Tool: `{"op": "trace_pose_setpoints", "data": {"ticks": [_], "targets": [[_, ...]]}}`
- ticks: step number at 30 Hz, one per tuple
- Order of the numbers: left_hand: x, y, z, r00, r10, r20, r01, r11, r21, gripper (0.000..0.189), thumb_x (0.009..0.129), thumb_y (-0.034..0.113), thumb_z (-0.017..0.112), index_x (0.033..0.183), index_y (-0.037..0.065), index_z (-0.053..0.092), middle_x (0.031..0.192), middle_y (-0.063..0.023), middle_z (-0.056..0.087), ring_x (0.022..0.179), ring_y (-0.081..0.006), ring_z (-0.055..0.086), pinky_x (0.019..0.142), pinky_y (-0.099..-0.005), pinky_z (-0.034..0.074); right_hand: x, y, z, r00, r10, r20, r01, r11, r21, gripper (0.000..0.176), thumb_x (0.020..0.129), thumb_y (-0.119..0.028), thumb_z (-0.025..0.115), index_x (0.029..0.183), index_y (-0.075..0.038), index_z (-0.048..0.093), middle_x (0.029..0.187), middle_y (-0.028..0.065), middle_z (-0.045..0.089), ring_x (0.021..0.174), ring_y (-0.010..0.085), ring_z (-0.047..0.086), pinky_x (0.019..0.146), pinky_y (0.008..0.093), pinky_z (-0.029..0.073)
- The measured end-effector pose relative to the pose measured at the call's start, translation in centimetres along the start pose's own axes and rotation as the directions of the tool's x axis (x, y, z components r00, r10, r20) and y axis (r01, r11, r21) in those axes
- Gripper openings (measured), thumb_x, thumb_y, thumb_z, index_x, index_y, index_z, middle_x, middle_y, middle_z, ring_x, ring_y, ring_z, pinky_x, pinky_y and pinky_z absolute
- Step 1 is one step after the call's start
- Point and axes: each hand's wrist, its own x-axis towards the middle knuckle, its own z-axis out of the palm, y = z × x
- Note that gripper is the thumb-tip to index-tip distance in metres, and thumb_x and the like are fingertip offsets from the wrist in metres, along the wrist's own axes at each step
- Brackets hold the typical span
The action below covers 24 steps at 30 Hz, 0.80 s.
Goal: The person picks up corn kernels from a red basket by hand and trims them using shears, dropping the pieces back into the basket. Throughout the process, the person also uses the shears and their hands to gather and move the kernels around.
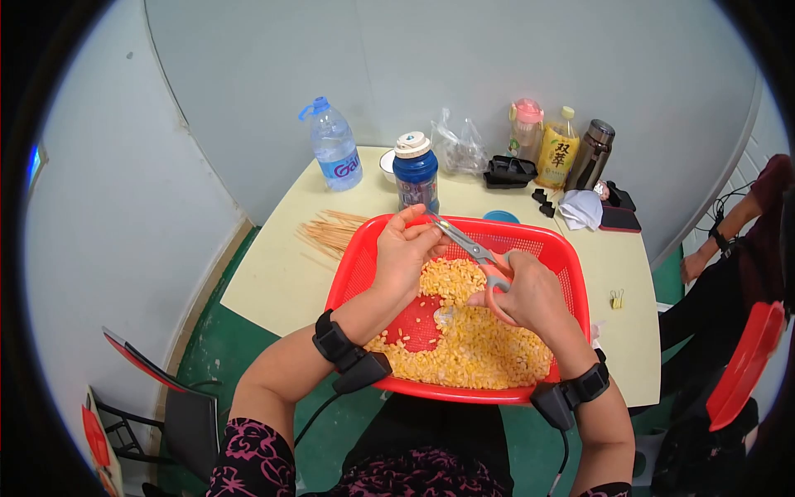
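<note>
My right hand point(530, 290) grips scissors point(469, 242) with orange-and-grey handles, the blades pointing up and left. My left hand point(403, 255) is closed in a pinch at the blade tips; whatever sits between thumb and fingers is too small to make out. Both hands are above a red plastic basket point(575, 290) with perforated sides. Inside it lie many small yellow pieces that look like corn kernels point(489, 352), heaped to the right and along the near side. Some red floor shows at the left. Among the pieces is a small clear, shiny patch.
Thin wooden sticks point(330, 232) lie left of the basket on the pale table point(265, 286). Behind stand a water bottle point(334, 149), a blue jar point(416, 176), a yellow drink bottle point(556, 149) and a dark thermos point(591, 156). Another person's arm point(729, 224) is at right.
</note>
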Motion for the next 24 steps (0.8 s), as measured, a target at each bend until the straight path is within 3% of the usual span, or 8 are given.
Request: {"op": "trace_pose_setpoints", "data": {"ticks": [9,10,13,14,17,18,21,24], "targets": [[0.2,-0.1,-0.5,0.998,-0.057,-0.029,0.058,0.997,0.051,0.044,0.084,0.0,0.056,0.123,-0.002,0.035,0.087,-0.0083,0.059,0.076,-0.0133,0.059,0.068,-0.0257,0.051,0.1,0.5,0.1,0.999,0.032,0.009,-0.032,0.999,0.0,0.046,0.061,-0.042,0.078,0.074,-0.001,0.06,0.063,0.0135,0.06,0.061,0.0288,0.062,0.056,0.0379,0.048],[0.1,-0.1,-0.3,0.996,-0.054,-0.066,0.057,0.997,0.051,0.035,0.084,0.002,0.055,0.117,0.0,0.043,0.087,-0.0069,0.058,0.073,-0.0124,0.057,0.067,-0.0259,0.05,0.1,0.4,0.0,0.998,0.054,0.019,-0.054,0.999,0.008,0.048,0.06,-0.043,0.079,0.072,-0.001,0.06,0.062,0.0136,0.059,0.061,0.0294,0.061,0.057,0.0377,0.048],[0.7,-0.6,-1.4,0.998,-0.058,-0.014,0.059,0.994,0.094,0.022,0.085,0.003,0.054,0.106,0.001,0.051,0.088,-0.0053,0.058,0.072,-0.0113,0.056,0.065,-0.0253,0.048,0.1,0.2,-0.5,0.99,0.104,0.091,-0.108,0.994,0.033,0.052,0.059,-0.045,0.079,0.075,0.0,0.059,0.066,0.0139,0.059,0.064,0.0292,0.061,0.06,0.0372,0.048],[0.6,-0.8,-1.4,0.997,-0.058,-0.045,0.063,0.989,0.132,0.014,0.085,0.004,0.054,0.099,0.003,0.055,0.09,-0.0038,0.058,0.076,-0.0106,0.055,0.067,-0.026,0.046,-0.1,0.6,0.0,0.995,0.073,0.069,-0.077,0.995,0.061,0.058,0.057,-0.046,0.08,0.08,0.002,0.058,0.077,0.0169,0.06,0.073,0.0298,0.061,0.065,0.0379,0.049],[0.5,-0.9,-1.1,0.995,-0.049,-0.088,0.064,0.984,0.168,0.015,0.085,0.005,0.054,0.1,0.004,0.055,0.093,-0.0026,0.058,0.081,-0.0099,0.054,0.072,-0.0273,0.044,-0.3,1.6,0.9,0.999,-0.039,0.009,0.039,0.998,0.052,0.063,0.056,-0.047,0.081,0.084,0.004,0.057,0.089,0.0195,0.059,0.084,0.0296,0.06,0.07,0.0378,0.048],[0.6,-1.0,-1.2,0.993,-0.056,-0.105,0.072,0.985,0.155,0.016,0.085,0.006,0.055,0.102,0.006,0.055,0.095,-0.0017,0.058,0.085,-0.0093,0.052,0.074,-0.027,0.041,-0.2,1.5,0.8,0.997,0.025,0.07,-0.029,0.999,0.043,0.07,0.055,-0.052,0.079,0.088,0.005,0.057,0.094,0.0218,0.058,0.091,0.0305,0.058,0.074,0.0376,0.047],[0.4,-0.7,-0.5,0.976,0.011,-0.217,0.011,0.995,0.1,0.017,0.083,0.002,0.056,0.101,0.001,0.056,0.09,-0.0036,0.058,0.083,-0.0107,0.054,0.072,-0.0228,0.044,0.1,1.2,0.0,0.931,0.191,0.31,-0.137,0.973,-0.188,0.073,0.056,-0.058,0.076,0.092,0.003,0.059,0.093,0.0187,0.059,0.093,0.0285,0.058,0.076,0.0365,0.048],[0.3,-0.4,-0.5,0.979,0.018,-0.202,0.015,0.987,0.16,0.017,0.083,0.002,0.055,0.101,0.0,0.057,0.094,-0.0047,0.058,0.087,-0.0126,0.054,0.076,-0.0242,0.043,-0.2,2.0,0.5,0.936,0.177,0.305,-0.058,0.93,-0.362,0.073,0.053,-0.054,0.079,0.094,0.004,0.058,0.092,0.0174,0.059,0.089,0.0302,0.059,0.077,0.0373,0.047]]}}
